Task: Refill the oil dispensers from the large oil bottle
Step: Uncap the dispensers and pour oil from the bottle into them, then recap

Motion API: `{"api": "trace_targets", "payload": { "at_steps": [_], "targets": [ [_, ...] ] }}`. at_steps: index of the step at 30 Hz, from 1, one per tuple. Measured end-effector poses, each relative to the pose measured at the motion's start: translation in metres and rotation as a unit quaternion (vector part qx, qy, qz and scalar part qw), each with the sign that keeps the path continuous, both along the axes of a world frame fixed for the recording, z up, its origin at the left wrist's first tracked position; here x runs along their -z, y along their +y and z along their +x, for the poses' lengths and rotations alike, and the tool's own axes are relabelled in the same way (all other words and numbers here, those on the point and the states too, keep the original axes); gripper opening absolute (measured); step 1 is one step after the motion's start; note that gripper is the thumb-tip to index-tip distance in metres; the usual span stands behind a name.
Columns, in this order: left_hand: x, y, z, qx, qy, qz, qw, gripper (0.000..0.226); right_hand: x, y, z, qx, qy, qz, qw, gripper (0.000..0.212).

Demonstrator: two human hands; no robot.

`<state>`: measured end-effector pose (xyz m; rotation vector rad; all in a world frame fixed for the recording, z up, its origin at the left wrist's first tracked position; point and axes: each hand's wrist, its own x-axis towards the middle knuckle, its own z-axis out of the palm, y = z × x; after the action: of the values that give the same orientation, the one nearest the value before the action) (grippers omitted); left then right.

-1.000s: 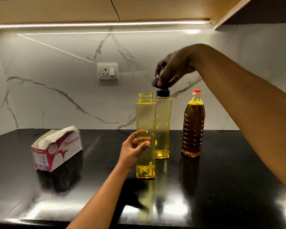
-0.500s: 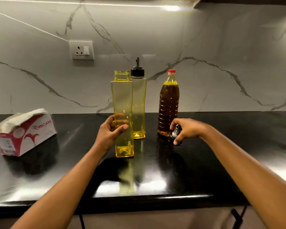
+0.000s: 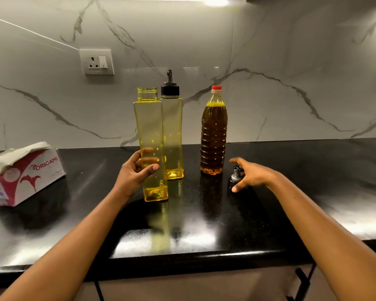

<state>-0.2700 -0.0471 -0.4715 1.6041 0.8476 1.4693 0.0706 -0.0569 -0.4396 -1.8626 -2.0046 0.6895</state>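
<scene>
Gripping the uncapped dispenser mid-worktop, the left hand wraps it; the right hand, fingers spread, partly hides the spout cap beside the oil bottle.

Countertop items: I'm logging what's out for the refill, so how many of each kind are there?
Yellow oil dispensers: 2 (uncapped one, capped one)
Large oil bottle: 1
Loose spout cap: 1
Tissue box: 1
Total: 5
</scene>
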Motion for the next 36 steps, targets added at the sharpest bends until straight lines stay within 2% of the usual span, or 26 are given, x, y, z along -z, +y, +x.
{"api": "trace_targets", "payload": {
  "at_steps": [2,5,12,14,18,24,29,31,33,36],
  "targets": [
    [0.001,0.002,-0.003,0.002,-0.005,-0.002,1.000,0.085,-0.007,-0.001,0.004,0.007,0.107,0.006,0.994,0.117],
    [0.003,0.005,-0.007,-0.002,-0.008,-0.009,1.000,0.080,-0.023,0.008,-0.003,0.058,0.256,0.081,0.961,0.117],
    [0.006,0.011,-0.016,-0.023,-0.014,-0.013,1.000,0.074,-0.044,0.059,-0.052,0.067,0.405,0.111,0.905,0.108],
    [0.006,0.014,-0.017,-0.025,-0.019,-0.020,0.999,0.080,-0.043,0.070,-0.060,0.077,0.405,0.136,0.901,0.103],
    [0.003,0.017,-0.020,-0.021,-0.037,-0.048,0.998,0.109,-0.040,0.079,-0.064,0.113,0.354,0.179,0.911,0.096],
    [0.003,0.020,-0.018,0.002,-0.047,-0.054,0.997,0.108,-0.032,0.071,-0.063,0.087,0.319,0.208,0.921,0.092],
    [0.002,0.013,-0.020,-0.002,-0.038,-0.020,0.999,0.121,-0.029,0.046,-0.070,0.049,0.330,0.194,0.923,0.095],
    [-0.002,0.006,-0.021,-0.043,-0.039,0.004,0.998,0.118,-0.029,0.033,-0.075,0.041,0.332,0.191,0.923,0.095],
    [-0.005,-0.001,-0.025,-0.154,-0.025,0.072,0.985,0.101,-0.029,0.020,-0.079,0.035,0.335,0.189,0.922,0.094],
    [-0.012,-0.022,-0.027,-0.322,0.008,0.233,0.918,0.071,-0.028,0.000,-0.087,0.032,0.337,0.188,0.922,0.092]
  ]
}}
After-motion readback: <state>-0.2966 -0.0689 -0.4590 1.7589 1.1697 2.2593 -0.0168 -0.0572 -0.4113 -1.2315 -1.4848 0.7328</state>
